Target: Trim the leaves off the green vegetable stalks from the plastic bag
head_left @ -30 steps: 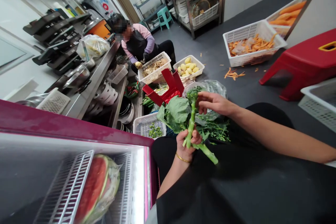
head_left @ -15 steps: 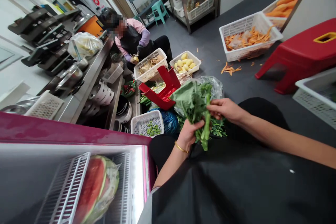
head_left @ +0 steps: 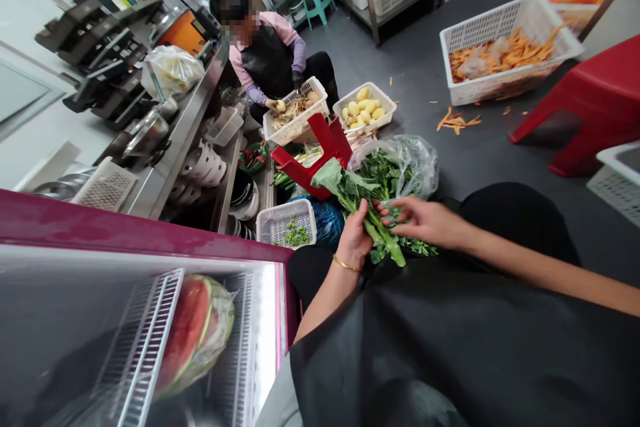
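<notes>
My left hand (head_left: 356,233) is closed around a leafy green vegetable (head_left: 384,240), whose thick stalk points down to the right and whose broad leaves spread to the upper left. Just right of the stalk is my right hand (head_left: 425,221), its fingers apart and nothing held in them. Behind both hands, more greens (head_left: 383,170) lie in a clear plastic bag (head_left: 421,163). A small white basket (head_left: 263,220) with a few green leaves stands to the left, beside a blue bag (head_left: 327,223).
An upturned red stool (head_left: 327,147) stands beyond the greens. Further off, a person (head_left: 267,53) sits at a basket of peelings (head_left: 295,117), near a basket of potatoes (head_left: 367,110). Carrot peelings fill a basket (head_left: 510,57) at right. An open fridge (head_left: 150,253) is at lower left.
The vegetable has tilted, its leaves now pointing up-left and its stalk down-right. My right hand has let go of it and opened. The view has shifted slightly, and the other person's hands have lowered.
</notes>
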Demonstrator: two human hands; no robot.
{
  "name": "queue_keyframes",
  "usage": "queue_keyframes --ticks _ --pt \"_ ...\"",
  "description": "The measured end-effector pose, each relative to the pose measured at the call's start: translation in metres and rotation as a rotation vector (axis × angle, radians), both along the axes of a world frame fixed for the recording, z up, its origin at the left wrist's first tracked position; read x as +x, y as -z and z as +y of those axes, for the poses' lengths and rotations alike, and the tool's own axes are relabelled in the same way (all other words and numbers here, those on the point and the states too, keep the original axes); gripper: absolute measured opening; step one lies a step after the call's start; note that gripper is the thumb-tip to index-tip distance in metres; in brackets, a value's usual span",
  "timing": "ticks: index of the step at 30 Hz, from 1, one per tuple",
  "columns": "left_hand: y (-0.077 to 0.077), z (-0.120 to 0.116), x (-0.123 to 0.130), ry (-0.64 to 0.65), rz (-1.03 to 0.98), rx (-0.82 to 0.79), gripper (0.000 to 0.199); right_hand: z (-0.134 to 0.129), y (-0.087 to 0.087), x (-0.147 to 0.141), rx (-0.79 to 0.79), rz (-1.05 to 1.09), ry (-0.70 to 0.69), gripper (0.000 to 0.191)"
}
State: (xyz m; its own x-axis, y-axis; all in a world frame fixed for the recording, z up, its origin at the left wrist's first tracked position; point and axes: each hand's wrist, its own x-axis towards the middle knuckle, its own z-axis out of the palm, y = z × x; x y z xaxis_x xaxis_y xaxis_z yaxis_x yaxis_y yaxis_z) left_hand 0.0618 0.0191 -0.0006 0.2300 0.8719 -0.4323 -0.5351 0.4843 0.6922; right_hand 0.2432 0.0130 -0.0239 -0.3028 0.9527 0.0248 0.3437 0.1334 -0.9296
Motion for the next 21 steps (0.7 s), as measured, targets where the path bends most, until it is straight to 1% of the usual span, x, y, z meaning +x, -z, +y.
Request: queue_keyframes --ticks 2,4,5,6,8,10,12,13,14,16,17,18,19,20,21 --pt "-0.002 -0.003 -0.005 -0.106 0.046 0.094 0.039 0.008 -0.001 -0.033 -0.104 0.047 -0.08 0.06" --pt "-0.005 -0.009 -0.018 -0.194 0.082 0.166 0.038 0.018 0.0 -0.051 -0.241 0.172 -0.18 0.056" --pt "-0.006 -0.013 -0.027 -0.204 0.088 0.175 0.04 0.023 0.001 -0.055 -0.299 0.25 -0.214 0.051" --pt "-0.007 -0.017 -0.035 -0.204 0.094 0.165 0.042 0.028 0.002 -0.057 -0.337 0.33 -0.215 0.047" --pt "-0.005 -0.025 -0.048 -0.181 0.11 0.118 0.048 0.038 0.002 -0.059 -0.354 0.446 -0.14 0.042" --pt "-0.002 -0.032 -0.053 -0.082 0.11 0.07 0.051 0.045 -0.003 -0.063 -0.342 0.47 -0.066 0.04" --pt "0.003 -0.037 -0.051 0.016 0.094 0.074 0.046 0.047 -0.011 -0.071 -0.283 0.386 -0.058 0.038" --pt "0.005 -0.038 -0.048 0.026 0.078 0.086 0.042 0.045 -0.013 -0.076 -0.209 0.302 -0.044 0.036" --pt "0.006 -0.039 -0.045 0.005 0.059 0.097 0.039 0.041 -0.014 -0.08 -0.102 0.201 -0.006 0.034" --pt "0.008 -0.04 -0.039 -0.097 0.026 0.107 0.035 0.027 -0.011 -0.085 0.155 0.007 0.082 0.031" --pt "0.008 -0.041 -0.037 -0.141 0.018 0.108 0.034 0.018 -0.007 -0.085 0.263 -0.053 0.103 0.031" --pt "0.008 -0.042 -0.035 -0.17 0.022 0.11 0.033 0.009 -0.003 -0.083 0.335 -0.079 0.092 0.031" --pt "0.008 -0.042 -0.034 -0.19 0.049 0.12 0.033 0.001 0.001 -0.08 0.361 -0.077 0.053 0.033" --pt "0.009 -0.042 -0.033 -0.208 0.096 0.14 0.032 -0.005 0.003 -0.075 0.342 -0.059 0.02 0.034" --pt "0.009 -0.043 -0.033 -0.221 0.156 0.171 0.031 -0.008 0.003 -0.071 0.284 -0.038 0.001 0.034"
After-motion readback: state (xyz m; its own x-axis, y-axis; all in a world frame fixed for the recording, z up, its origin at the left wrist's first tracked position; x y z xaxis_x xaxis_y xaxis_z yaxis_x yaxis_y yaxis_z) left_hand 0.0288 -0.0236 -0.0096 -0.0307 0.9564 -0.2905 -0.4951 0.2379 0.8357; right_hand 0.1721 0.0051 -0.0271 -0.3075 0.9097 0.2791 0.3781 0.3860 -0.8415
